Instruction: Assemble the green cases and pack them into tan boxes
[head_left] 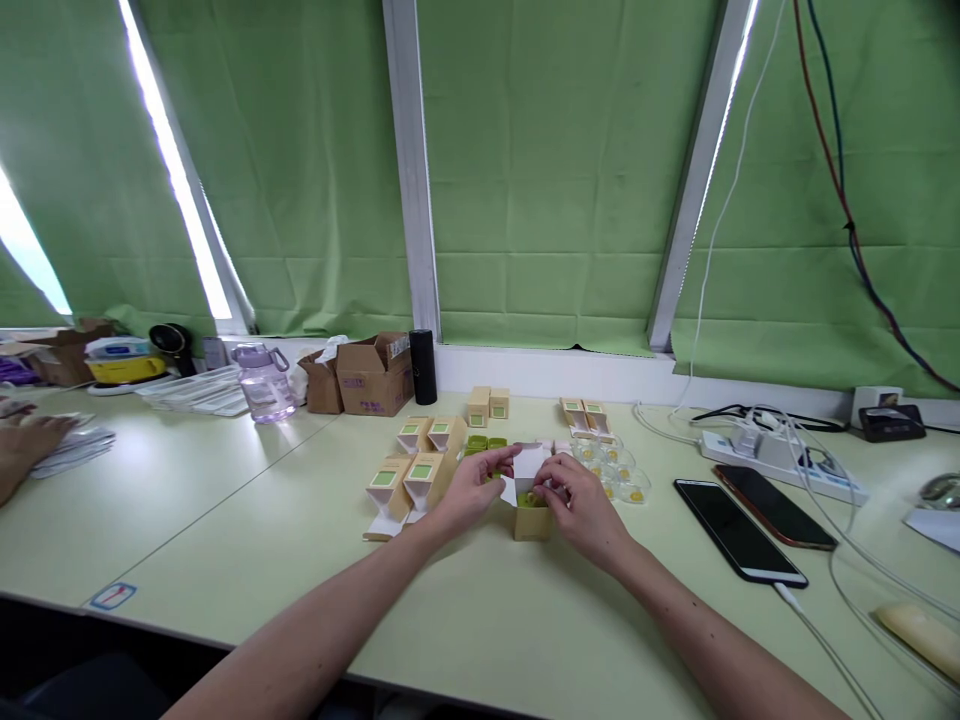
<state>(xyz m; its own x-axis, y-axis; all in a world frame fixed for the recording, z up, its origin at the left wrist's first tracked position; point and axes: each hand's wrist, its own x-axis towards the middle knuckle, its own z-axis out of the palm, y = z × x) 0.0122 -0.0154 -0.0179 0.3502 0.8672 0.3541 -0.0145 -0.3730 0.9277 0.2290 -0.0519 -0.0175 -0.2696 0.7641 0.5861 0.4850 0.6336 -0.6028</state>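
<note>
An open tan box [532, 523] stands upright on the table between my hands, its white lid flap raised and something green inside. My left hand [480, 480] has its fingers closed at the box's left flap. On the other side, my right hand [577, 500] pinches at the box's opening; whatever is between its fingertips is too small to make out. Several tan boxes with green labels [425, 470] lie to the left. Green pieces [476, 443] sit just behind my left hand. Clear round cups with yellow centres [613, 463] are to the right.
Two small boxes [478, 407] and a pair of boxes [585, 417] are further back. Phones [739, 530], cables and a power strip [780, 463] lie right. A bottle [264, 383], cartons [375, 375] and a black cylinder [423, 367] stand back left. Another person's hand [26, 445] is far left.
</note>
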